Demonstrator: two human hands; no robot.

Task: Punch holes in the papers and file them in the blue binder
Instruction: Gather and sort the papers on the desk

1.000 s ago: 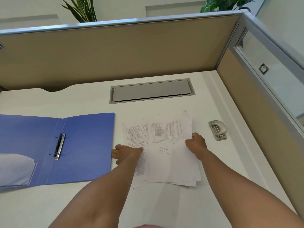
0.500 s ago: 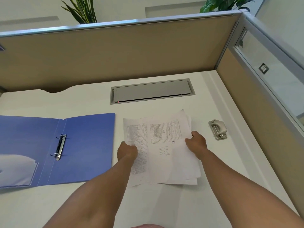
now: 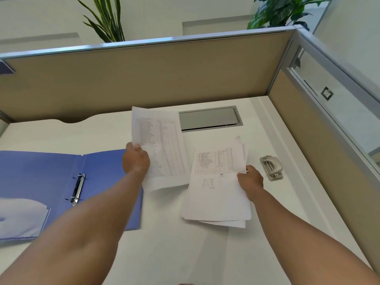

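My left hand grips a printed sheet by its left edge and holds it lifted and tilted above the desk, just right of the blue binder. The blue binder lies open and flat at the left, its metal ring clip along the spine. A stack of papers lies on the desk in the middle; my right hand pinches its right edge, some top corners curled up. The grey hole punch sits on the desk just right of my right hand.
A white desk carries everything. A grey cable hatch is set into it behind the papers. Beige partition walls close the back and right sides, with plants beyond them.
My left hand has taken one sheet off the stack and raised it up and to the left. My right hand stays on the stack's right edge.
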